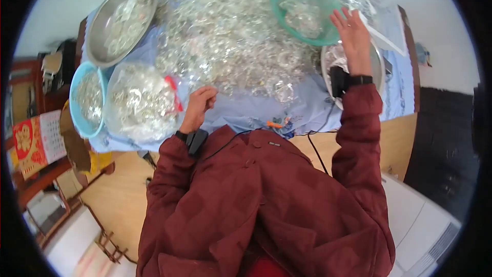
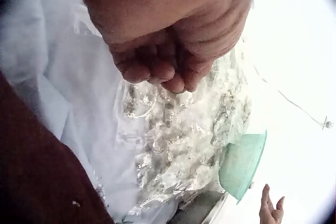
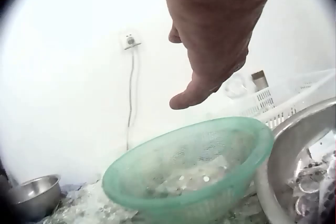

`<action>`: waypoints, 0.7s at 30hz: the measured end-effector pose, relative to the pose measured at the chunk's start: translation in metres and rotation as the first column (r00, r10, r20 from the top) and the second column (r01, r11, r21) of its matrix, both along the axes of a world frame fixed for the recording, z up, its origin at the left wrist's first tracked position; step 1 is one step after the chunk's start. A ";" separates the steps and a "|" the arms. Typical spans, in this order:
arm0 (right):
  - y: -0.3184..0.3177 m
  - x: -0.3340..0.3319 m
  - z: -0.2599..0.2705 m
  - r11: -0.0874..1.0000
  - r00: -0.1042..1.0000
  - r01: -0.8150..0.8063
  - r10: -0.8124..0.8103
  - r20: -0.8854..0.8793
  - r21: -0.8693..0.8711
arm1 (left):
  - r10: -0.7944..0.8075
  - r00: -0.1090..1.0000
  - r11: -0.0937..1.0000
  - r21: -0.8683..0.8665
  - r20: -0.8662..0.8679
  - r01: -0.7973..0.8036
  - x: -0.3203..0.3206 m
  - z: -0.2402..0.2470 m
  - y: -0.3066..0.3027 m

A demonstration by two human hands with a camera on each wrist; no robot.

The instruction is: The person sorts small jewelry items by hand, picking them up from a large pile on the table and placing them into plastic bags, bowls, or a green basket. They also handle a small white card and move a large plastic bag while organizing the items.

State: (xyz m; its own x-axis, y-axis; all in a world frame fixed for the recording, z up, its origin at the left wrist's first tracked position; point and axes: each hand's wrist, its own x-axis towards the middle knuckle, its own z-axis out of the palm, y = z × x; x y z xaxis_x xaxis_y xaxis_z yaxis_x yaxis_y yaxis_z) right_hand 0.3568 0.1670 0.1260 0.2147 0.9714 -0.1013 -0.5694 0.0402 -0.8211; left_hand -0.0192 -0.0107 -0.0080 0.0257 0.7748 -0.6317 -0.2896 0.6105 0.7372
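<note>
In the head view, my right hand [image 1: 353,33] is raised with spread fingers beside the rim of a green plastic basket [image 1: 281,7]. The right wrist view shows the hand above this basket [image 3: 239,195], which has clear, shiny pieces [image 3: 194,178] inside. My left hand [image 1: 201,103] hovers near the front of the table, by a wide heap of clear plastic-looking pieces [image 1: 220,36]. Its fingers [image 2: 137,71] curl loosely toward the thumb, with nothing visible between them. Just left of it sits a clear plastic bag [image 1: 141,102] with a red edge, full of similar pieces.
A large steel basin [image 1: 95,41] and a light-blue basin [image 1: 78,123] stand on the left. Another metal basin [image 1: 380,72] is under my right forearm, with a white plastic crate [image 1: 379,36] behind. An orange item [image 1: 274,124] and a black cable [image 1: 318,156] are near the front edge.
</note>
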 end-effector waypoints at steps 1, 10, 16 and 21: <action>-0.005 -0.009 0.003 0.999 0.998 -0.039 0.039 0.049 -0.016 | 0.021 0.999 1.000 -0.007 0.026 -0.021 0.000 -0.002 -0.001; -0.109 -0.113 -0.086 0.704 0.759 -0.628 0.648 -0.062 -0.331 | 0.193 0.981 0.981 -0.003 -0.021 -0.193 -0.017 -0.020 -0.005; -0.133 -0.129 -0.104 0.587 0.714 -0.666 0.680 -0.166 -0.460 | 0.346 0.933 0.938 0.047 -0.098 -0.342 -0.026 -0.022 0.007; -0.137 -0.130 -0.104 0.578 0.717 -0.654 0.679 -0.157 -0.488 | 0.403 0.880 0.911 0.205 -0.253 -0.358 -0.032 -0.046 0.047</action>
